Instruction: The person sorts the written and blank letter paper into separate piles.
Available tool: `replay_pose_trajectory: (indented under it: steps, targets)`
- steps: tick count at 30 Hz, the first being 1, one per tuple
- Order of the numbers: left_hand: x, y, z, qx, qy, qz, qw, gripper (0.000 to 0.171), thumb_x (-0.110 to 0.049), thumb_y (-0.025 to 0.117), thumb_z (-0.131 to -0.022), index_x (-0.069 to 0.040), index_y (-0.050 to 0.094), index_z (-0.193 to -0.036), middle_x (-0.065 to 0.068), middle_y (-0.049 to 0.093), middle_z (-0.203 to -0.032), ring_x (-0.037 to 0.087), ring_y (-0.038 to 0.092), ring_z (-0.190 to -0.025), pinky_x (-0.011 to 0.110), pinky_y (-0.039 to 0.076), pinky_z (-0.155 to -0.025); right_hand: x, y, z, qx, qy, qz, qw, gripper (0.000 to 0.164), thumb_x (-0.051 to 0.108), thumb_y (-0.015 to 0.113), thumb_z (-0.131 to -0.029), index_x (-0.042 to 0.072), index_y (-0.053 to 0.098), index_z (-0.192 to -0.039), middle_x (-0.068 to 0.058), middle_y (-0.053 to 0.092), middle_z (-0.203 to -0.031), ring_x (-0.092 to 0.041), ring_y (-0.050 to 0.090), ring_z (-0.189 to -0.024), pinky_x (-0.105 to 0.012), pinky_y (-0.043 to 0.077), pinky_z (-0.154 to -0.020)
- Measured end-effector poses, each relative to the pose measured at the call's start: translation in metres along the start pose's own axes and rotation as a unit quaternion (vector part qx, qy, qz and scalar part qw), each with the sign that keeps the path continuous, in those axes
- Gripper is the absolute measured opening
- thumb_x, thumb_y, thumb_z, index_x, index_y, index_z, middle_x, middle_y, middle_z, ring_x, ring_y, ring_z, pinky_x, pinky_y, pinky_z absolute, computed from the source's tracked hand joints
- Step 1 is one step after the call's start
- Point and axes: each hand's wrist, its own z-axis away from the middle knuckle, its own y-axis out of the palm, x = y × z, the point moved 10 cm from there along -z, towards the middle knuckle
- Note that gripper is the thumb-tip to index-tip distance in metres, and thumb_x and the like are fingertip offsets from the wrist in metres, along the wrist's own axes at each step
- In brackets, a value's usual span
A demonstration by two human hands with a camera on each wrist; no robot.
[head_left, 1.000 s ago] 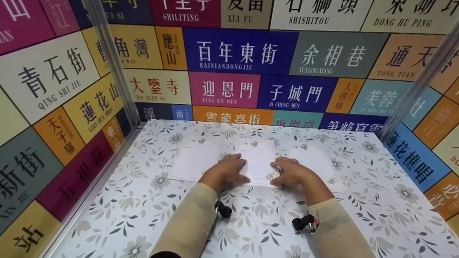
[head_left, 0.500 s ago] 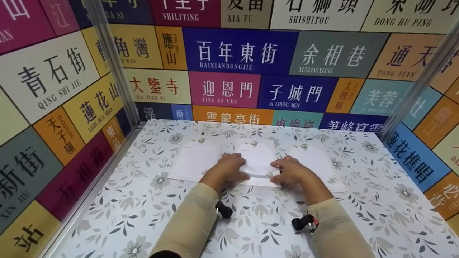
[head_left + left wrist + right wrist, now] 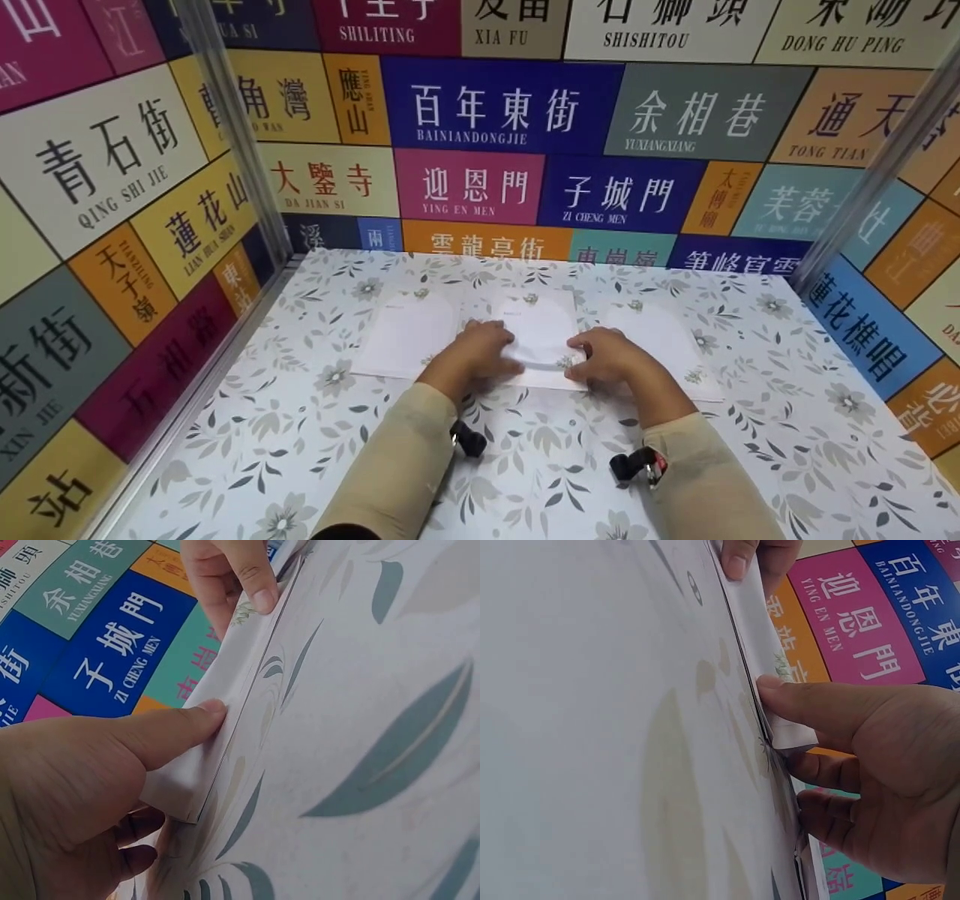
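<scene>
A white stationery sheet with small printed leaves lies in the middle of the table, between both hands. My left hand pinches its near left corner, the thumb on top. My right hand pinches the near right corner, thumb on top and a fingertip under the corner. The sheet's near part bows up a little; a shadow line crosses it, with a strip of white paper in front. Whether that strip is a fold or another sheet, I cannot tell.
Similar sheets lie on either side, a left sheet and a right sheet, the latter partly behind my right hand. The floral-patterned table meets a colourful wall with printed place names. Clear panels stand at the sides.
The middle sheet's near part has bowed up from lying flat, and a shadow line has appeared across it. Both hands have stayed at its near corners with almost no shift.
</scene>
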Motion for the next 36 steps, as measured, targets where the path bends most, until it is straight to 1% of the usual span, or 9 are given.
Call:
replay_pose_trajectory:
  steps: [4, 9, 14, 18, 24, 25, 31, 35, 36]
  targets:
    - [0.002, 0.0, -0.001, 0.005, -0.013, 0.017, 0.9998, 0.068, -0.055, 0.081, -0.09, -0.017, 0.068, -0.145, 0.006, 0.049, -0.168, 0.04, 0.034, -0.161, 0.053, 0.026, -0.135, 0.001, -0.002, 0.001, -0.003, -0.004, -0.007, 1.0, 0.071, 0.045, 0.086, -0.088, 0.008, 0.065, -0.146, -0.015, 0.07, -0.126, -0.028, 0.062, -0.111, -0.051, 0.052, -0.104]
    - [0.003, -0.001, 0.0, -0.003, -0.021, 0.04, 0.999, 0.071, -0.061, 0.078, -0.091, -0.019, 0.066, -0.147, 0.005, 0.056, -0.162, 0.034, 0.043, -0.157, 0.05, 0.033, -0.132, -0.004, -0.007, 0.0, -0.023, 0.018, -0.035, 0.999, 0.077, 0.059, 0.077, -0.092, 0.004, 0.066, -0.144, -0.02, 0.068, -0.141, -0.036, 0.064, -0.129, -0.056, 0.051, -0.113]
    - [0.005, -0.005, 0.0, -0.026, -0.046, 0.077, 0.9956, 0.071, -0.059, 0.076, -0.093, -0.016, 0.064, -0.149, 0.008, 0.058, -0.16, 0.033, 0.046, -0.154, 0.048, 0.034, -0.132, -0.01, -0.016, -0.001, -0.057, 0.071, -0.082, 0.992, 0.067, 0.051, 0.068, -0.101, 0.002, 0.063, -0.147, -0.024, 0.065, -0.146, -0.037, 0.065, -0.128, -0.055, 0.053, -0.112]
    - [0.013, -0.01, 0.0, -0.061, -0.097, 0.148, 0.9823, 0.068, -0.043, 0.078, -0.096, -0.012, 0.058, -0.153, 0.011, 0.05, -0.165, 0.034, 0.041, -0.159, 0.049, 0.031, -0.134, -0.014, -0.018, 0.0, -0.072, 0.107, -0.133, 0.983, 0.06, 0.035, 0.068, -0.102, 0.0, 0.059, -0.15, -0.024, 0.066, -0.144, -0.03, 0.069, -0.116, -0.047, 0.057, -0.105]
    - [0.029, -0.01, 0.002, -0.097, -0.182, 0.269, 0.9407, 0.066, -0.012, 0.071, -0.096, -0.013, 0.051, -0.159, 0.01, 0.053, -0.164, 0.032, 0.044, -0.158, 0.048, 0.035, -0.132, -0.019, -0.012, 0.001, -0.068, 0.139, -0.19, 0.97, 0.055, 0.017, 0.069, -0.098, -0.002, 0.059, -0.149, -0.022, 0.07, -0.132, -0.017, 0.073, -0.089, -0.028, 0.058, -0.083]
    - [0.031, -0.01, 0.002, -0.101, -0.187, 0.276, 0.9373, 0.065, -0.007, 0.068, -0.097, -0.012, 0.051, -0.159, 0.01, 0.054, -0.163, 0.031, 0.044, -0.158, 0.047, 0.036, -0.132, -0.02, -0.012, 0.001, -0.068, 0.142, -0.195, 0.968, 0.055, 0.015, 0.069, -0.097, -0.001, 0.06, -0.148, -0.021, 0.07, -0.132, -0.016, 0.072, -0.087, -0.027, 0.057, -0.081]
    - [0.031, -0.015, 0.002, -0.111, -0.183, 0.264, 0.9404, 0.063, 0.008, 0.06, -0.093, -0.01, 0.058, -0.154, 0.01, 0.063, -0.155, 0.029, 0.049, -0.154, 0.044, 0.038, -0.13, -0.02, -0.01, 0.0, -0.069, 0.14, -0.221, 0.963, 0.055, 0.007, 0.068, -0.094, -0.002, 0.06, -0.147, -0.018, 0.07, -0.121, -0.014, 0.069, -0.079, -0.029, 0.062, -0.078]
    - [0.032, -0.014, 0.002, -0.106, -0.194, 0.304, 0.9267, 0.065, 0.01, 0.058, -0.095, -0.015, 0.057, -0.155, 0.006, 0.062, -0.156, 0.028, 0.05, -0.154, 0.045, 0.04, -0.129, -0.019, -0.01, -0.001, -0.072, 0.14, -0.227, 0.961, 0.055, 0.007, 0.068, -0.095, -0.001, 0.059, -0.148, -0.017, 0.071, -0.119, -0.014, 0.07, -0.078, -0.029, 0.061, -0.077]
    - [0.032, -0.016, 0.003, -0.111, -0.19, 0.303, 0.9272, 0.064, 0.009, 0.057, -0.096, -0.016, 0.058, -0.154, 0.005, 0.062, -0.156, 0.027, 0.051, -0.153, 0.044, 0.041, -0.129, -0.019, -0.01, -0.001, -0.075, 0.141, -0.232, 0.96, 0.055, 0.007, 0.068, -0.095, -0.001, 0.059, -0.149, -0.017, 0.07, -0.121, -0.014, 0.07, -0.078, -0.029, 0.061, -0.077]
